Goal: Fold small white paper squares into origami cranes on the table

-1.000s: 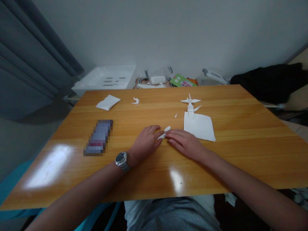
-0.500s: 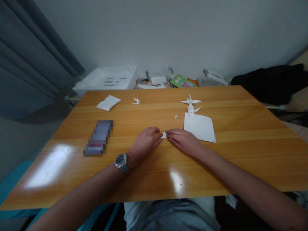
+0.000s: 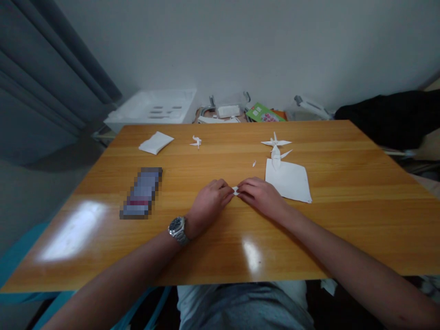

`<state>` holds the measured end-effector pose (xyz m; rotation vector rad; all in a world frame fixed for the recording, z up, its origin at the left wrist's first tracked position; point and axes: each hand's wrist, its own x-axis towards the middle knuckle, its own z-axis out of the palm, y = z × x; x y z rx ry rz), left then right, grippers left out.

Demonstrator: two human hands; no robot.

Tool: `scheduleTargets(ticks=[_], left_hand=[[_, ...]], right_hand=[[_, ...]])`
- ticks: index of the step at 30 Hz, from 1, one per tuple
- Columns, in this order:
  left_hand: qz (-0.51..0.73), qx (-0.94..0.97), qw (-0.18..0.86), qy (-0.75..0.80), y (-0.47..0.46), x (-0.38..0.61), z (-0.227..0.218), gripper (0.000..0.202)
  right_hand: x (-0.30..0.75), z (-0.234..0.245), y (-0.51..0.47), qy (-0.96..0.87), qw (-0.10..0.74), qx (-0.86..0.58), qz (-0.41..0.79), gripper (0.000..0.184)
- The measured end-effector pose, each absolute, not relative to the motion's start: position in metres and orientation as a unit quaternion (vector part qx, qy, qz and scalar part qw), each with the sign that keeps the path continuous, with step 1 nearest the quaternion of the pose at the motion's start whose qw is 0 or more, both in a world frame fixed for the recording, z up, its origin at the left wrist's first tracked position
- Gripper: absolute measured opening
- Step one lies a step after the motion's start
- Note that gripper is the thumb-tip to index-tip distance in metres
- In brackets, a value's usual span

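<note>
Between my fingertips is a small piece of folded white paper [image 3: 235, 190], mostly covered by both hands. My left hand [image 3: 213, 198], with a metal watch on the wrist, pinches its left end. The other end is gripped by my right hand [image 3: 260, 195], fingers closed. Just right of that hand lies a white paper sheet [image 3: 290, 181]. Folded paper cranes [image 3: 276, 143] rest at and beyond its far edge, one overlapping the sheet. A tiny paper scrap [image 3: 254, 163] is on the table past my right hand.
On the wooden table [image 3: 206, 247], a pixelated phone-like object [image 3: 142, 192] lies at left. Farther back are folded white paper [image 3: 156, 142] and a small paper crane [image 3: 196, 141]. Behind the table stand a white plastic tray [image 3: 165, 103], a green booklet [image 3: 264, 112] and dark cloth [image 3: 388, 121].
My hands have come slightly closer together, and less of the folded paper shows between them. The whole view has shifted a little.
</note>
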<state>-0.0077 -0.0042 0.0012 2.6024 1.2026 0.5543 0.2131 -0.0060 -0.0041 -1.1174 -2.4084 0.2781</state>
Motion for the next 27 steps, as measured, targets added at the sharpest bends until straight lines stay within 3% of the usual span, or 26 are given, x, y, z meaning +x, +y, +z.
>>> scheduleTargets(ticks=[27], left_hand=[[0.235,0.835,0.16,0.47,0.0,-0.0003,-0.0013,0.014]], right_hand=[[0.2078,-0.0068,-0.0025,-0.821,0.299,-0.443,0.202,0.01]])
